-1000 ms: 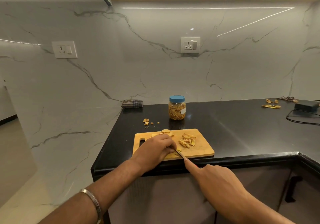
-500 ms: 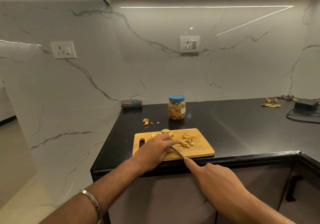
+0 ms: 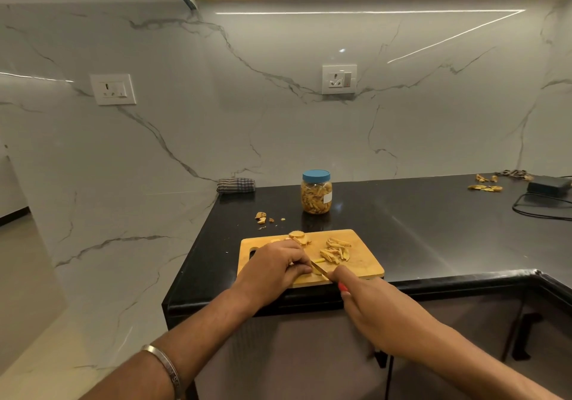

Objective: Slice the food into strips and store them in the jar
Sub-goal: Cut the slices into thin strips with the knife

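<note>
On the glossy black stone table (image 3: pixel 418 229), a rectangular light wooden cutting board (image 3: pixel 362 263) lies at the near edge, carrying a heap of pale yellow cut strips (image 3: pixel 335 250) toward its middle and a few round yellow slices (image 3: pixel 298 237) at its far left corner. The left hand (image 3: pixel 274 268) rests on the board with its fingers curled down over a piece of the food, while the right hand (image 3: pixel 376 310) grips a red-handled knife (image 3: pixel 322 271), whose blade slants toward the left fingertips. Behind the board stands a clear plastic jar with a blue lid (image 3: pixel 316 191), closed and filled with yellow strips, with small brown peel scraps (image 3: pixel 261 216) on the table to its left.
</note>
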